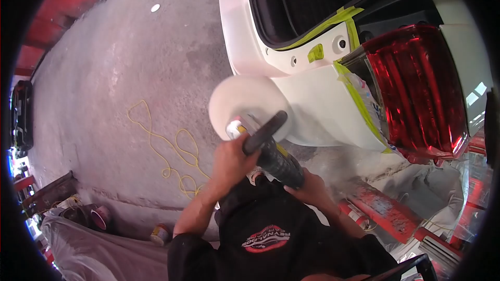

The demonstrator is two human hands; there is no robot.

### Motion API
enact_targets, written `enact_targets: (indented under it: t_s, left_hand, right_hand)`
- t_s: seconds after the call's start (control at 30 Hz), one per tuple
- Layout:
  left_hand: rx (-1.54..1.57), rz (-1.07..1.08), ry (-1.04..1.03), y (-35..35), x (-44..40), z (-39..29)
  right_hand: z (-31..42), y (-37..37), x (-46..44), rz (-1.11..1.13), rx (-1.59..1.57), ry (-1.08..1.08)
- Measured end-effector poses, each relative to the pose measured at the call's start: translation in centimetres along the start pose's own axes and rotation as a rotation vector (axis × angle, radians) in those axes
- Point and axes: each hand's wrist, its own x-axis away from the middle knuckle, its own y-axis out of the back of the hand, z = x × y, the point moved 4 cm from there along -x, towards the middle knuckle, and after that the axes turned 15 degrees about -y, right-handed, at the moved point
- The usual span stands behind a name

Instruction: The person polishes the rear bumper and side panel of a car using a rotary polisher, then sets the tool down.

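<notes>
Both hands are on a car polisher point(274, 162) with a large round white pad point(245, 93), whose edge is blurred. My left hand point(234, 161) is wrapped around its black side handle near the head. Farther back, my right hand point(311, 190) grips the rear of the polisher's body. The pad lies against or just over the lower edge of a white car panel point(323, 104); I cannot tell whether they touch. Yellow-green masking tape point(362, 109) runs along the panel beside the red tail light point(416, 93). More tape borders the dark rear opening.
A yellow cord point(166, 151) lies in loops on the concrete floor point(114, 73). A small white disc point(155, 8) is farther off. At lower left are a grey cover point(99, 244) and a small container point(160, 234). Red metal equipment point(383, 211) stands at lower right.
</notes>
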Motion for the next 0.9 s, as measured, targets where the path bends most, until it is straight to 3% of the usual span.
enact_targets:
  t_s: [0.17,0.3,0.43,0.73,0.9]
  left_hand:
    - [-0.016,-0.154,-0.023,2.9,-2.4,2.7]
    - [-0.027,-0.129,0.003,3.4,-2.5,2.2]
    - [-0.057,-0.094,-0.029,0.5,0.2,0.9]
    - [0.075,0.123,-0.028,-8.7,6.1,-6.3]
    - [0.024,0.201,-0.047,-10.9,6.8,-5.9]
  right_hand:
    - [3.8,-1.0,-3.1,-0.038,-0.049,0.084]
    - [3.4,-1.7,-4.2,-0.010,-0.060,0.089]
    - [-0.4,-2.6,-2.2,-0.067,-0.166,0.127]
    - [-14.1,-2.6,4.2,-0.018,-0.099,-0.042]
    - [-14.3,-1.8,5.3,-0.029,-0.017,-0.094]
